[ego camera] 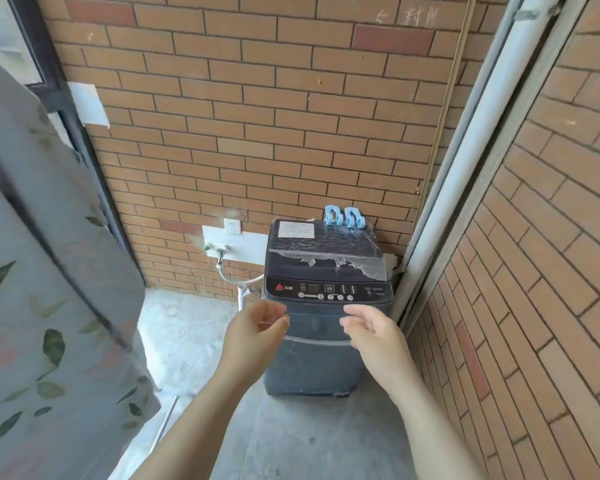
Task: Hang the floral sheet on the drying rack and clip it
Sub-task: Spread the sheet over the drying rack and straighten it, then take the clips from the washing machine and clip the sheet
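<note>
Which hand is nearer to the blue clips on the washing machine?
Right. The right hand is almost straight below the blue clips in the picture; the left hand is level with it but farther left.

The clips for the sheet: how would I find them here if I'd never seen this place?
Look at the dark grey washing machine standing in the corner of the brick walls. On the back right of its lid, against the bricks, stand two light blue clips side by side. They are the only blue things there; the lid's other item is a flat white label.
</note>
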`<state>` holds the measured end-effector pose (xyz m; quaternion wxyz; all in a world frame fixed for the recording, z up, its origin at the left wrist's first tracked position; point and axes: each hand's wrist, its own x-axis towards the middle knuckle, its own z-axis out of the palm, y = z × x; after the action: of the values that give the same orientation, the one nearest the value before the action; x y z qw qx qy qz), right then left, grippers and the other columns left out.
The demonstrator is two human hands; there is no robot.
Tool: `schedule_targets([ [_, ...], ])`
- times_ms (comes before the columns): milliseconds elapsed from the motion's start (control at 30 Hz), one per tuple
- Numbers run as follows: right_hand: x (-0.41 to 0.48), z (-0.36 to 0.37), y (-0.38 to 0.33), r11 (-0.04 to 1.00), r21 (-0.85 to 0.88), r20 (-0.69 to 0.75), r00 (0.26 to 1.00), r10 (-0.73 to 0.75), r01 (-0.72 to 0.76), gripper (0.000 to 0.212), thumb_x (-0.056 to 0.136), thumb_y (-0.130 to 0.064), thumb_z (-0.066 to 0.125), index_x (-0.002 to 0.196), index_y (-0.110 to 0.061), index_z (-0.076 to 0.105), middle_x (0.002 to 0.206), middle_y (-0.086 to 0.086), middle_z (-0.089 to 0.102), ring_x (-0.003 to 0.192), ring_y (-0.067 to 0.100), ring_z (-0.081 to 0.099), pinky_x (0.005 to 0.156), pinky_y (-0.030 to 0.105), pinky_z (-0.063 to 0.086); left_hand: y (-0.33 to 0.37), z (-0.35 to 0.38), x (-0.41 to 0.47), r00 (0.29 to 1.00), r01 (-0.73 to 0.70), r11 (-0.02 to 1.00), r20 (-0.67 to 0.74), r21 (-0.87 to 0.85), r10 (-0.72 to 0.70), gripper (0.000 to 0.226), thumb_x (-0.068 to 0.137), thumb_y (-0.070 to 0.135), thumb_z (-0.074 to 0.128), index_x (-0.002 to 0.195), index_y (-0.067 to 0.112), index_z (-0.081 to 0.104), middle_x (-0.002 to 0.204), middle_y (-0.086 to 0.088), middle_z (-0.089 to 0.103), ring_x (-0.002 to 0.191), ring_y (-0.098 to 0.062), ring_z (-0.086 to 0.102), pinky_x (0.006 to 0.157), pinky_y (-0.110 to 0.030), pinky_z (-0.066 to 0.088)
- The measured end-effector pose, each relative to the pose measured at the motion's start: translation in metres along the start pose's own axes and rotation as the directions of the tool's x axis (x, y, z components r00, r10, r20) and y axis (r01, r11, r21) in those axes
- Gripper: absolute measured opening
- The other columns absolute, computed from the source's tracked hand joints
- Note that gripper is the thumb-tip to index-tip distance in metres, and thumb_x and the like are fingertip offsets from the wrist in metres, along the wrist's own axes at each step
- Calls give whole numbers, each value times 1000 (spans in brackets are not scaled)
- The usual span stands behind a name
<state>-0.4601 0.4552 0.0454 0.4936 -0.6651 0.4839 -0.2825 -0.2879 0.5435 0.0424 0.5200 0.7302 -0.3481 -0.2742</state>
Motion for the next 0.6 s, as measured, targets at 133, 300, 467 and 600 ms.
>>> schedule_targets([
  [133, 82, -38, 0, 999, -26, 27, 999, -27, 27, 25, 92, -25, 58, 115, -29, 63, 106, -14, 67, 103, 3, 62, 98, 39, 49, 28, 48, 62, 1000, -3, 1000, -24, 7, 3, 10, 86, 14, 64, 93, 20, 68, 88, 5, 72, 81, -13, 67, 70, -24, 51],
  [300, 175, -67, 0, 999, -41, 45, 999, -30, 32, 26, 93, -24, 57, 119, -25, 62, 110, -9, 67, 98, 1, 63, 96, 37, 51, 43, 90, 138, 998, 17, 1000, -56, -12, -18, 10, 86, 17, 65, 94, 22, 69, 89, 7, 72, 86, -9, 68, 73, -24, 53],
  [467, 264, -73, 2, 997, -71, 70, 997, -13, 18, 23, 94, -26, 56, 116, -30, 60, 107, -15, 64, 103, 2, 60, 93, 30, 51, 44, 118, 226, 998, 25, 1000, -65, 10, -25, 9, 86, 18, 65, 93, 24, 68, 86, 7, 72, 78, -10, 66, 64, -24, 50],
  [600, 335, -71, 1, 996, -93, 44, 999, 4, 0, 23, 95, -28, 55, 118, -33, 58, 109, -18, 62, 103, -3, 57, 94, 26, 48, 45, 136, 304, 999, 18, 1000, -30, 24, -17, 11, 86, 19, 65, 95, 24, 68, 87, 6, 72, 83, -9, 68, 76, -33, 57],
])
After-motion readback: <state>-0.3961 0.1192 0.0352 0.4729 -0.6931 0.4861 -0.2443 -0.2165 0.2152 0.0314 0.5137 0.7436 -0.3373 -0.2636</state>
